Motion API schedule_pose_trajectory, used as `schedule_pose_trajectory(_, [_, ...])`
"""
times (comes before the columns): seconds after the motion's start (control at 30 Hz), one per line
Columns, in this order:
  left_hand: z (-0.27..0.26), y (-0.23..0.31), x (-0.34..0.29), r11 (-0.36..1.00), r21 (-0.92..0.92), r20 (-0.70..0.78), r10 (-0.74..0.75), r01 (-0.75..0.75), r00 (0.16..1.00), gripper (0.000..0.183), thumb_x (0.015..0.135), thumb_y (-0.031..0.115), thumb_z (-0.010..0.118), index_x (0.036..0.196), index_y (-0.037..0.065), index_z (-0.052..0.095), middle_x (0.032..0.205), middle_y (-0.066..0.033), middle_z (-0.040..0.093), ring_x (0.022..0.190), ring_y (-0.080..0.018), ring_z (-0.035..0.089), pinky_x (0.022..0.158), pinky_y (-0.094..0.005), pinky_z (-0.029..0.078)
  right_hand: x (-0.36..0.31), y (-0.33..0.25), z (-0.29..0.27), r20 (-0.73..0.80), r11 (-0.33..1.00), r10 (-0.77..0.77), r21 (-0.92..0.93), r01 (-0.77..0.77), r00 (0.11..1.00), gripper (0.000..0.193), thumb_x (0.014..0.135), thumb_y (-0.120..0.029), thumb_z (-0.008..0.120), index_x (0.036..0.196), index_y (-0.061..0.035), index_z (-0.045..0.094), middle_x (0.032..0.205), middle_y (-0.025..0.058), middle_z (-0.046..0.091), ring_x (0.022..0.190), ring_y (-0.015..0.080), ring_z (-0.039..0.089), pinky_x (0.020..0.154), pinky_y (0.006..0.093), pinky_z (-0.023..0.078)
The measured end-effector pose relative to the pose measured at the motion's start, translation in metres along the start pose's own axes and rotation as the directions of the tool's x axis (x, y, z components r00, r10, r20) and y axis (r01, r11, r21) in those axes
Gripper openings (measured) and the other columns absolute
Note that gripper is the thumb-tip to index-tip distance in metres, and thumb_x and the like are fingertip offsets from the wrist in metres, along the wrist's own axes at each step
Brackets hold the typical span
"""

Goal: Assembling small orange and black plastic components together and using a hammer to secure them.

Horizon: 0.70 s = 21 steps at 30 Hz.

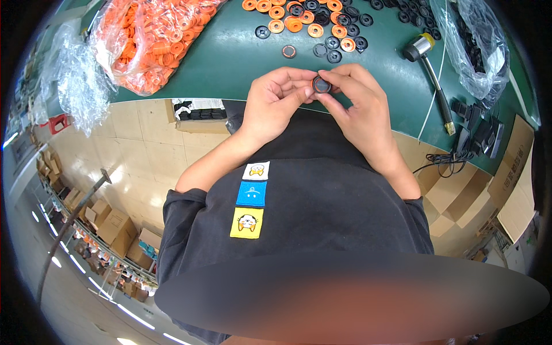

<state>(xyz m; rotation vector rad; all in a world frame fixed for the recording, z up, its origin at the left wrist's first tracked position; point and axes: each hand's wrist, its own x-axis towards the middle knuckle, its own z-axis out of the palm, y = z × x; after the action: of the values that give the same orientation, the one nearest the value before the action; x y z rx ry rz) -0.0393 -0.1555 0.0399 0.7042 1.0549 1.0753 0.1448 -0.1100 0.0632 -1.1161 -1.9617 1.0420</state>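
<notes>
Between the fingertips of both hands is a small round black cap with an orange rim (321, 85), held just over the near edge of the green table (230, 75). My left hand (275, 99) pinches it from the left, and my right hand (357, 98) grips it from the right with thumb and fingers. A similar black disc with an orange ring (289, 52) lies alone on the table just beyond my hands. Farther back are loose orange rings (315, 30) and black rings (334, 56), scattered and partly overlapping.
A clear bag of orange parts (155, 49) sits at the left, beside crumpled clear plastic (83, 86). To the right lie a mallet (430, 72), a clear bag of black parts (480, 52) and black adapters with cables (477, 129). An open cardboard box (460, 192) stands below the right edge.
</notes>
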Motion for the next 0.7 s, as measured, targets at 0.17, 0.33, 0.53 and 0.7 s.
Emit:
schedule_pose_trajectory(0.17, [0.0016,0.0027,0.0005,0.999,0.032,-0.009,-0.015,0.016,1.000,0.026,0.098,-0.003,0.061,0.123,-0.008,0.061,0.110,-0.0136,0.073,0.097,-0.0170,0.071,0.088,-0.0291,0.058,-0.0007,-0.0017,-0.0014,0.001,0.998,-0.036,-0.050,0.036,0.999,0.035,0.076,0.000,0.080,0.110,-0.0002,0.070,0.099,0.0119,0.065,0.086,0.0303,0.067,0.073,0.0366,0.056])
schedule_pose_trajectory(0.33, [0.0031,0.0042,-0.0011,1.000,0.022,-0.016,-0.014,0.014,1.000,0.026,0.098,-0.003,0.061,0.123,-0.008,0.061,0.110,-0.0137,0.073,0.097,-0.0167,0.071,0.088,-0.0289,0.058,-0.0008,-0.0008,-0.0010,-0.007,0.995,-0.072,-0.062,0.072,0.997,0.035,0.076,0.000,0.080,0.110,-0.0003,0.069,0.100,0.0117,0.065,0.086,0.0309,0.067,0.073,0.0371,0.056])
schedule_pose_trajectory(0.53, [0.0013,0.0025,-0.0005,1.000,0.020,-0.009,-0.014,0.014,1.000,0.025,0.098,-0.002,0.060,0.123,-0.007,0.061,0.111,-0.0140,0.072,0.099,-0.0164,0.070,0.089,-0.0282,0.057,-0.0002,0.0001,-0.0015,-0.004,0.993,-0.089,-0.075,0.089,0.996,0.034,0.076,0.000,0.079,0.109,-0.0005,0.069,0.099,0.0114,0.064,0.086,0.0306,0.067,0.072,0.0373,0.056])
schedule_pose_trajectory(0.7, [-0.0029,0.0041,0.0032,0.998,-0.067,0.029,0.009,-0.007,1.000,0.023,0.099,0.001,0.062,0.120,-0.007,0.062,0.110,-0.0135,0.073,0.101,-0.0150,0.070,0.089,-0.0276,0.057,0.0001,0.0040,0.0016,-0.018,0.992,-0.108,-0.067,0.107,0.994,0.034,0.076,-0.001,0.079,0.109,-0.0006,0.069,0.100,0.0110,0.064,0.085,0.0299,0.067,0.072,0.0371,0.056])
